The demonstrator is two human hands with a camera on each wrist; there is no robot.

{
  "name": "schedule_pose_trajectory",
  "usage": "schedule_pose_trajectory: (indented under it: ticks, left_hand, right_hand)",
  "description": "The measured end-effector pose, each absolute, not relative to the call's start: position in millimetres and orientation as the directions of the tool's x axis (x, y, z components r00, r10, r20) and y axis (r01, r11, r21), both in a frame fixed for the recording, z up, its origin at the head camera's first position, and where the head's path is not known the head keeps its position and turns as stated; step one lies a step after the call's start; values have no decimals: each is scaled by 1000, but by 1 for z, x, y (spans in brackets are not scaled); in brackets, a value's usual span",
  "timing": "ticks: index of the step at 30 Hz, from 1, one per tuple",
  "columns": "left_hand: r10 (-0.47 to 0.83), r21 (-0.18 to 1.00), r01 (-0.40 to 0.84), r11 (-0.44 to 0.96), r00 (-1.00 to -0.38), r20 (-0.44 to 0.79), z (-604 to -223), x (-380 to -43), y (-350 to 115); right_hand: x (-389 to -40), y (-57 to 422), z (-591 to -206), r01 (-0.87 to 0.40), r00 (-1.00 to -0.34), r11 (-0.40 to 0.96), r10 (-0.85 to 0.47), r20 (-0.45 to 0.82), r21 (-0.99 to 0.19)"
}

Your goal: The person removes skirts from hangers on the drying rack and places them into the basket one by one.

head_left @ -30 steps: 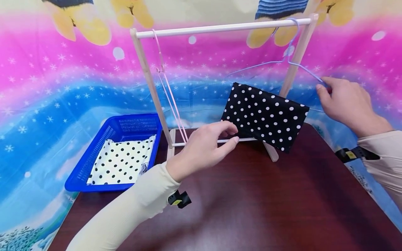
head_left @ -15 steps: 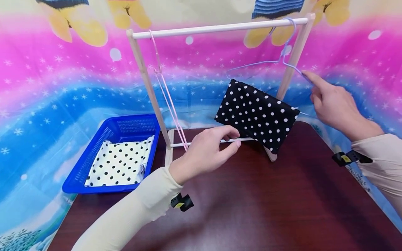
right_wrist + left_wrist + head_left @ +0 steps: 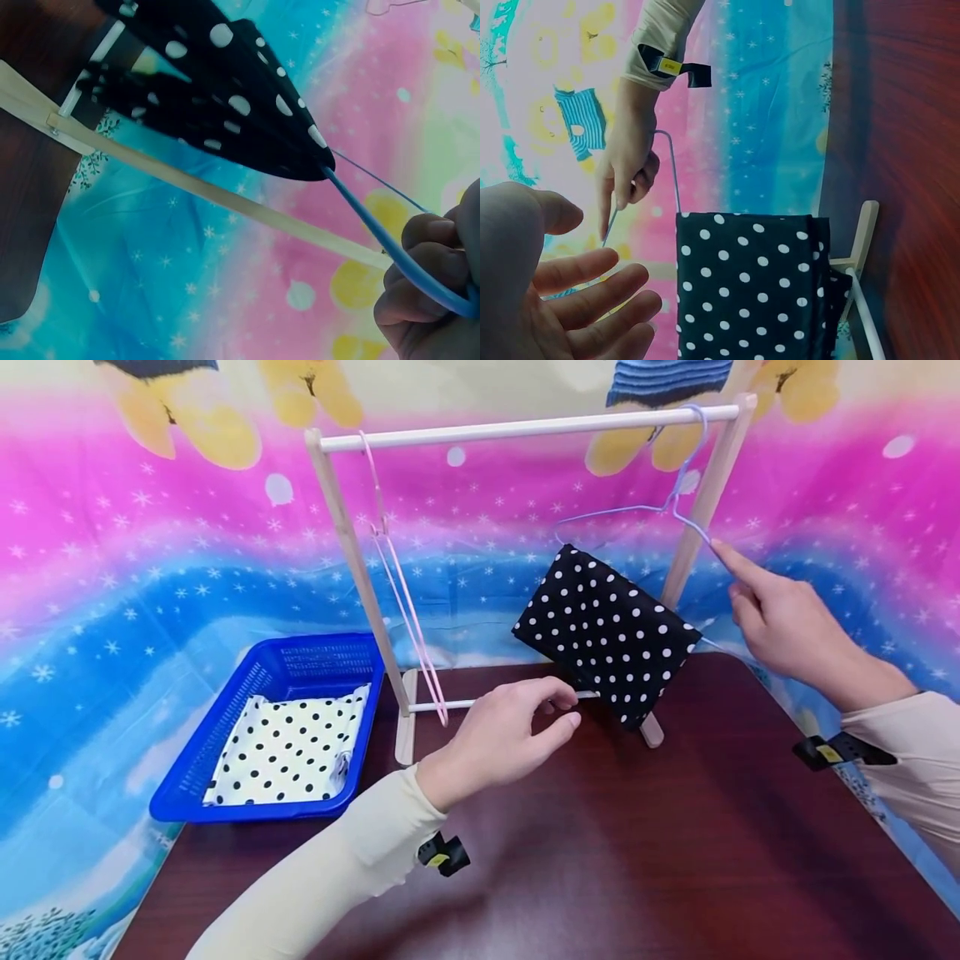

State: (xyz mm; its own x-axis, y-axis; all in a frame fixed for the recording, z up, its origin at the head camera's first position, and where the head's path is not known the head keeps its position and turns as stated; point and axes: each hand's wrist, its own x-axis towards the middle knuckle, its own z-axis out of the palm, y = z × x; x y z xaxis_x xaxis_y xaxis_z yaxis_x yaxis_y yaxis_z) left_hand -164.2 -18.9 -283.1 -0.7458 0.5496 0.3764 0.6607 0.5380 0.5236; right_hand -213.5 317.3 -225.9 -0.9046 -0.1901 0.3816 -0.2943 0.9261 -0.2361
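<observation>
A blue clothes hanger (image 3: 615,512) hangs by its hook from the right part of the rack's top bar. My right hand (image 3: 795,618) holds its right corner, the index finger stretched along the sloping wire and the other fingers curled. Folded over the hanger's lower wire is a black cloth with white dots (image 3: 615,635), which slants down to the right. My left hand (image 3: 510,727) is below and left of the cloth, in front of the rack's lower bar. Its fingers are loosely bent, and the left wrist view shows them spread with nothing held.
The wooden rack (image 3: 351,552) stands on the dark red table (image 3: 600,860). A pink hanger (image 3: 405,593) hangs at its left end. To the left, a blue basket (image 3: 172,781) holds a folded white cloth with black dots (image 3: 288,747). A printed backdrop (image 3: 195,560) surrounds the table.
My right hand has moved left along with the hanger's corner, and its index finger has straightened. The black cloth has swung left and tilts more steeply. My left hand has shifted slightly right and down.
</observation>
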Motion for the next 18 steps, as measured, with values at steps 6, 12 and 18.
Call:
schedule_pose_trajectory:
  ticks: [6, 12, 18]
  left_hand:
    - [525, 541, 634, 552, -769, 365, -291, -166, -17]
    - [504, 562, 600, 569, -795, 337, -302, -169, -16]
    - [492, 583, 580, 568, -808, 324, -309, -172, -17]
  right_hand:
    - [-213, 313, -231, -301, -891, 911, -164, 423, -281]
    - [-214, 307, -233, -292, -888, 908, -139, 439, -302]
    - [-215, 299, -236, -280, -889, 907, -121, 443, -315]
